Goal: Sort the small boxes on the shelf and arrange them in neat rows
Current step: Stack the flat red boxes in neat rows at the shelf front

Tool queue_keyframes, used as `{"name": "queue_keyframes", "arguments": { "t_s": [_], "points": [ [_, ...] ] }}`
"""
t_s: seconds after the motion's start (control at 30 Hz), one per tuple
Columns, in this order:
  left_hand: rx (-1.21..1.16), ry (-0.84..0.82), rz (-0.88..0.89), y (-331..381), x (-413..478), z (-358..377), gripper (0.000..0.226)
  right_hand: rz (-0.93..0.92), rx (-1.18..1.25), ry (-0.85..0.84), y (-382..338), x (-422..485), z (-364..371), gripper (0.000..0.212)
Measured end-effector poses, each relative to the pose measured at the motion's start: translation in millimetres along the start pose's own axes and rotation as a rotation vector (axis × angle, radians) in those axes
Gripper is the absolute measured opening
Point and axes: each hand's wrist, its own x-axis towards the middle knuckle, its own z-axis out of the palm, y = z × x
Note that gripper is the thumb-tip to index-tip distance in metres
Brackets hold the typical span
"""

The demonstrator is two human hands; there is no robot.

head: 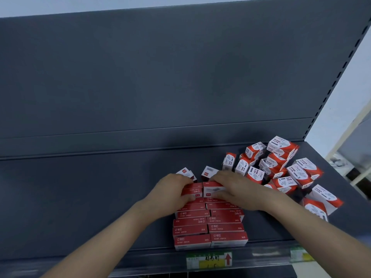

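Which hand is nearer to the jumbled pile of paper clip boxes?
Right. The right hand grips a staple box just left of the paper clip boxes; the left hand holds the neighbouring staple box farther left.

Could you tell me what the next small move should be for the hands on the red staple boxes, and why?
Probably press both held boxes down flush at the far end of the rows. The left hand grips the left box and the right hand grips the right box, which seem not yet squared. The loose boxes behind and the paper clip heap can wait.
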Motion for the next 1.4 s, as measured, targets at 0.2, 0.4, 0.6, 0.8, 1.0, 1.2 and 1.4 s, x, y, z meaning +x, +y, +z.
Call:
{"name": "queue_keyframes", "arguments": {
  "t_s": [0.2,0.4,0.6,0.8,1.0,1.2,1.4],
  "points": [
    [0.021,-0.026,0.015,-2.0,0.7,-1.1,0.03,-0.026,-0.114,0.091,3.1,7.0,4.8,0.04],
    [0.053,-0.13,0.035,-3.2,2.0,-1.4,0.028,-0.016,-0.042,-0.009,5.2,9.0,-7.8,0.034],
    [0.052,-0.112,0.029,-1.9,0.8,-1.7,0.03,-0.03,0.043,0.027,9.0,16.5,-9.5,0.024],
    [0.055,-0.109,0.02,-4.0,2.4,-0.2,0.032,-0.027,-0.027,-0.066,7.1,15.5,-8.4,0.037],
    [0.074,-0.081,0.027,-8.5,3.4,3.6,0.036,-0.019,-0.037,-0.032,8.5,5.5,4.1,0.038],
    [-0.053,0.107,0.023,-9.1,4.7,-5.9,0.034,0.005,-0.012,0.147,6.3,8.4,-5.2,0.031],
    [0.017,0.025,-0.328,-33.6,41.4,-25.1,0.038,0.184,-0.177,0.18,7.3,42.9,-22.2,0.041]
  ]
}}
